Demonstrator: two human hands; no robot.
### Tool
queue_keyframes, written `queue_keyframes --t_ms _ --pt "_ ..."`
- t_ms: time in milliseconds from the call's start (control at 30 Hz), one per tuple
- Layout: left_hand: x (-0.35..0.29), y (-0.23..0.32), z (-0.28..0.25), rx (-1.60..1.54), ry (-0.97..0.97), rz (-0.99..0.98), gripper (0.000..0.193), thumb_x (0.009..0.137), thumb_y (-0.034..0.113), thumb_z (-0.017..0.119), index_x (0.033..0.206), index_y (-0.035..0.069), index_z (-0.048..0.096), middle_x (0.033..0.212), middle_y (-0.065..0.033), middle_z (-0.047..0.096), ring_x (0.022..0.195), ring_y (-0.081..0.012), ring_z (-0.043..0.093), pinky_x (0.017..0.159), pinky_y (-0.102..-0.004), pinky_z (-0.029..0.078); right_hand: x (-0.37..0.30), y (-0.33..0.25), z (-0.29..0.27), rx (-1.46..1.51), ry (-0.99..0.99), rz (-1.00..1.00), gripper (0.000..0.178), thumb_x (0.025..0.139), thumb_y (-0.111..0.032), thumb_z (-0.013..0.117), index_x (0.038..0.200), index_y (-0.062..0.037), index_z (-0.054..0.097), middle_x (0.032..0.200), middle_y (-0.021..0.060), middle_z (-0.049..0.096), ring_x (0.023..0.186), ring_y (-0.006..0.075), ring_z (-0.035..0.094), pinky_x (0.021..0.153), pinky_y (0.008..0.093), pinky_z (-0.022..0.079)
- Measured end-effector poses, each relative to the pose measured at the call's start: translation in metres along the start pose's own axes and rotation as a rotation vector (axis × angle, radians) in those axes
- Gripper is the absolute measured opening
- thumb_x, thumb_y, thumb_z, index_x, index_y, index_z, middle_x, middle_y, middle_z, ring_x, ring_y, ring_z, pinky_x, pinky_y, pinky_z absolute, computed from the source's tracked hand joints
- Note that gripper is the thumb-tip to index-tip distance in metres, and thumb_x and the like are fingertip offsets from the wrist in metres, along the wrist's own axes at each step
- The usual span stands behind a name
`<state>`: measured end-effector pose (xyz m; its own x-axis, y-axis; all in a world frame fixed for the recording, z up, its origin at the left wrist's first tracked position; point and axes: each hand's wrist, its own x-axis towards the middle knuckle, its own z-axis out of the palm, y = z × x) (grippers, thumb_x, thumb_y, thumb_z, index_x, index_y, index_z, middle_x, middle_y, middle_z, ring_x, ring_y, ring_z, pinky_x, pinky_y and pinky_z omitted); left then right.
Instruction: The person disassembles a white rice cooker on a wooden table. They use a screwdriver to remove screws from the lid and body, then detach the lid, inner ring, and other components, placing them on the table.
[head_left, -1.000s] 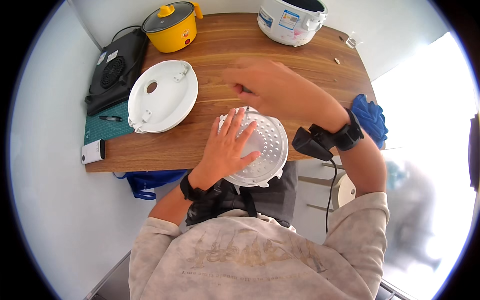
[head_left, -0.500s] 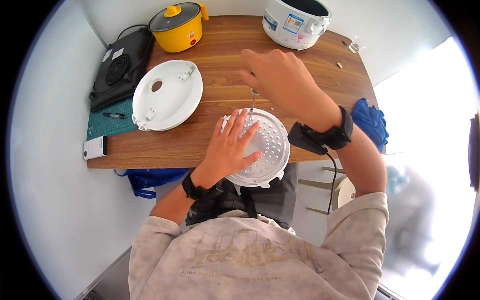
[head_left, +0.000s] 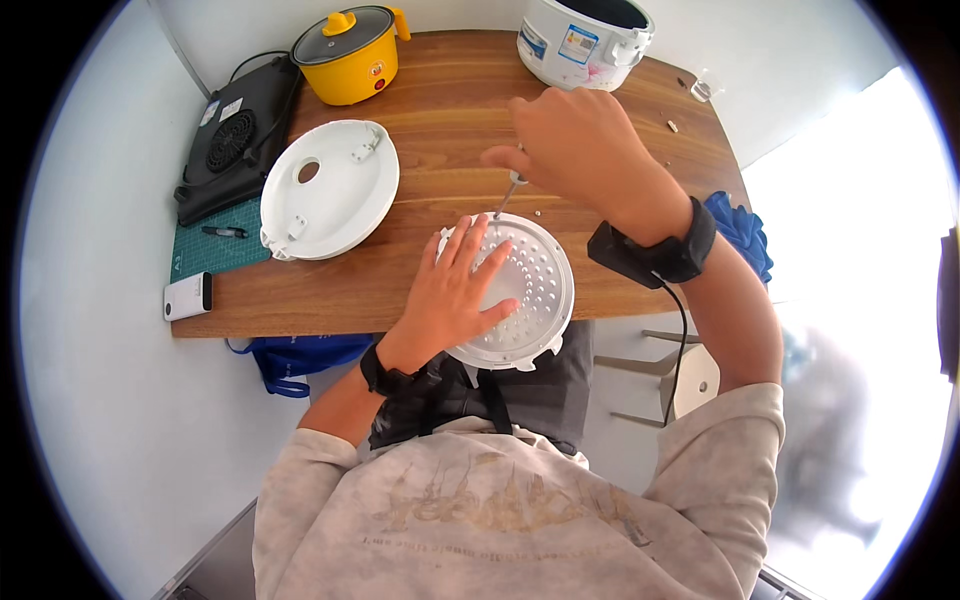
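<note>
A round rice cooker inner lid [head_left: 530, 305], silver with raised dimples and a white rim, lies at the table's front edge and juts over my lap. Flat on its left half rests my left hand [head_left: 455, 290], fingers spread. My right hand [head_left: 575, 140] is closed around the handle of a screwdriver [head_left: 507, 198], above the lid's far side. The screwdriver leans, its tip at the lid's far rim; the screw under it is too small to make out. A white outer lid cover [head_left: 335, 205] with a round hole lies to the left.
A yellow pot [head_left: 350, 75] and a white rice cooker body [head_left: 575, 50] stand at the back. On the left are a black portable stove [head_left: 240, 135], a green cutting mat [head_left: 220, 255] and a white power bank [head_left: 188, 297]. A blue cloth [head_left: 738, 235] lies right, near a stool [head_left: 692, 385].
My right hand has shifted a little to the right and turned at the wrist, and the screwdriver now leans further right. My left hand stays on the lid.
</note>
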<state>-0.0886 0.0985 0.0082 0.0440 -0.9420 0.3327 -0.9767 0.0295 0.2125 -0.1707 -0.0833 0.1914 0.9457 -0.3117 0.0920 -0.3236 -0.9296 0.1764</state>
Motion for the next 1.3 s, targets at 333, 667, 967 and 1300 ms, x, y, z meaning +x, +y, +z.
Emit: queue_keyframes --t_ms 333,667,967,1300 --pt "0.000 0.000 0.000 -0.017 0.006 -0.002 0.070 0.091 0.057 0.061 0.146 0.016 0.050 0.157 -0.0204 0.038 0.146 -0.0391 0.034 0.117 -0.0562 0.027 0.005 -0.004 0.026 0.329 0.266 -0.097 0.028 0.088 -0.020 0.069 0.101 -0.0004 0.054 0.075 0.0118 0.067 0.069 0.0365 0.067 0.057 0.0431 0.053" --pt "-0.001 0.001 -0.002 -0.028 -0.002 -0.017 0.069 0.091 0.056 0.062 0.146 0.016 0.051 0.157 -0.0204 0.039 0.146 -0.0391 0.034 0.116 -0.0551 0.027 -0.004 0.010 0.021 0.623 0.127 -0.279 0.029 0.088 -0.011 0.067 0.106 -0.0055 0.044 0.099 0.0134 0.060 0.095 0.0339 0.061 0.078 0.0439 0.047" --pt "0.001 0.002 -0.004 -0.036 0.001 -0.016 0.067 0.091 0.057 0.062 0.144 0.016 0.054 0.156 -0.0199 0.040 0.144 -0.0394 0.037 0.116 -0.0542 0.029 0.000 0.002 0.013 0.253 0.194 0.003 0.024 0.090 -0.022 0.063 0.098 -0.0017 0.055 0.067 0.0141 0.066 0.067 0.0390 0.067 0.058 0.0434 0.053" --pt "0.003 0.002 -0.002 -0.029 0.022 0.006 0.067 0.090 0.057 0.063 0.143 0.017 0.054 0.155 -0.0213 0.041 0.144 -0.0392 0.037 0.116 -0.0532 0.029 0.000 0.016 0.029 0.653 0.216 -0.389 0.024 0.090 -0.013 0.063 0.104 -0.0023 0.047 0.088 0.0163 0.062 0.083 0.0371 0.062 0.072 0.0454 0.047"
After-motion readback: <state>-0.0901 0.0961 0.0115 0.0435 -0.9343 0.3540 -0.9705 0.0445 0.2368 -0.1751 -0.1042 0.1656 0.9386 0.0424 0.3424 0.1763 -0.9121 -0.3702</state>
